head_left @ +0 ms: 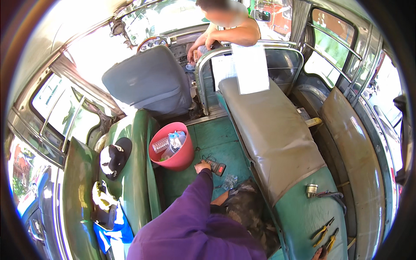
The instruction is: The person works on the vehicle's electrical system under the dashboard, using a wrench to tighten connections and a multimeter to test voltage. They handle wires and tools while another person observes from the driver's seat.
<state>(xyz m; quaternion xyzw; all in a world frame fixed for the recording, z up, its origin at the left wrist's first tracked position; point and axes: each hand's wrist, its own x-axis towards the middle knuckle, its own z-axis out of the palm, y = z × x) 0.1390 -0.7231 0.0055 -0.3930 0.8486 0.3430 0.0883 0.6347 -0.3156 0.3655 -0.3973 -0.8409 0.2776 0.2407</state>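
left hand point(202, 166) grips one end of the dark handheld meter point(216, 168), near the pink bucket point(182, 157) — right hand point(320, 254), mostly cut off, is by yellow-handled pliers point(325, 229) on the green seat point(294, 214), its grip impossible to tell.

Ref.: gray seat point(147, 82). Green flr. point(210, 134) behind it; brown/green bench point(277, 138) to its R; sunlit windshield point(167, 19) fwd.; side window point(65, 108) L.

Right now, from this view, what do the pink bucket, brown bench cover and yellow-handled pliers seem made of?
Pink bucket: probably plastic; smooth, plain-coloured wall, slight sheen.
Brown bench cover: vinyl or leather, cannot tell which; soft shine and creases.
Yellow-handled pliers: dark tips suggest metal; bright handles look plastic- or rubber-coated.
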